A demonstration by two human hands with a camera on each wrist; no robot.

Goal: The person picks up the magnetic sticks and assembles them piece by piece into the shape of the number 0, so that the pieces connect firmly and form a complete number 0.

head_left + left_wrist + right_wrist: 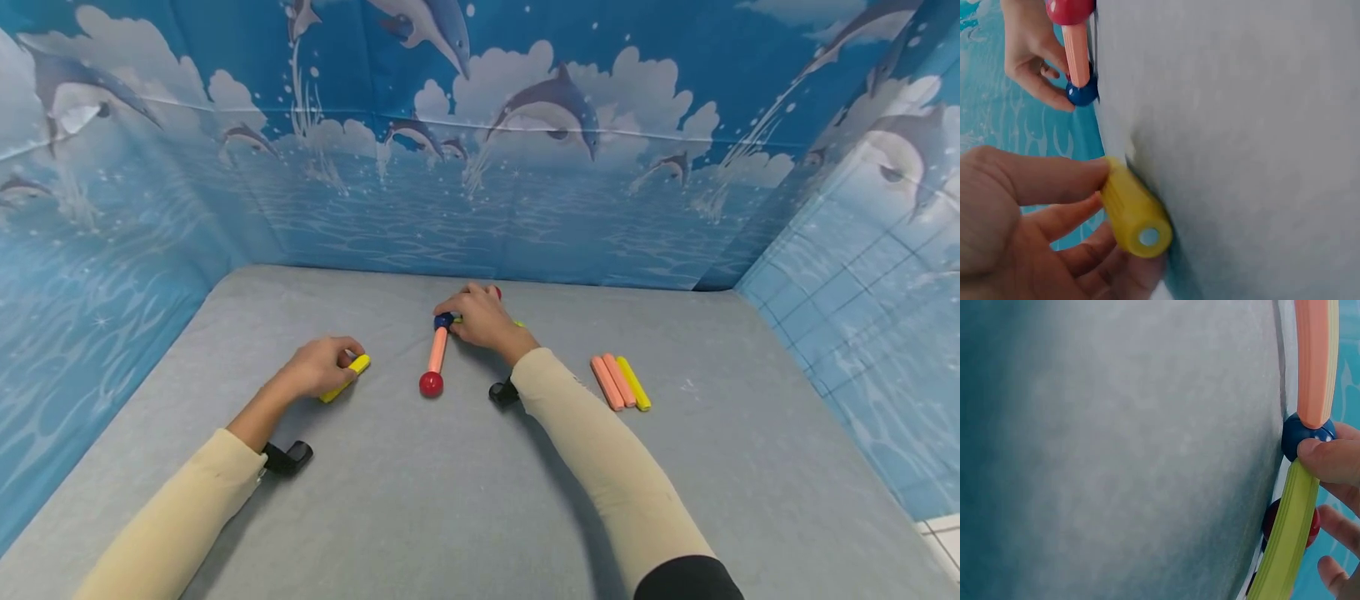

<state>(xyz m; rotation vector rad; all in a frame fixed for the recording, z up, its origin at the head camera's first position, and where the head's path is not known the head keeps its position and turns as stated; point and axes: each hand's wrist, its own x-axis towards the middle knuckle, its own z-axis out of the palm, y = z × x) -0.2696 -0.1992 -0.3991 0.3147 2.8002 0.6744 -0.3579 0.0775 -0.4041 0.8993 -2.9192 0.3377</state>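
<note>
My left hand [318,367] pinches a yellow magnetic stick [1132,209] between thumb and fingers, close to the grey table. A silvery disc shows in the stick's end. My right hand [483,318] grips a blue ball [1302,434], thumb on its near side. From that ball an orange stick [437,350] runs toward the near side and ends at a red ball [431,384]. A yellow-green stick [1288,531] also meets the blue ball; in the head view my right hand mostly hides it. Behind it sits another red ball [1314,526], partly covered.
Right of my right forearm, two orange sticks [607,382] and a yellow stick [634,383] lie side by side on the grey tabletop [420,500]. A dolphin-printed blue curtain [510,217] borders the table's back and sides. Black straps with small devices [288,458] sit at both wrists.
</note>
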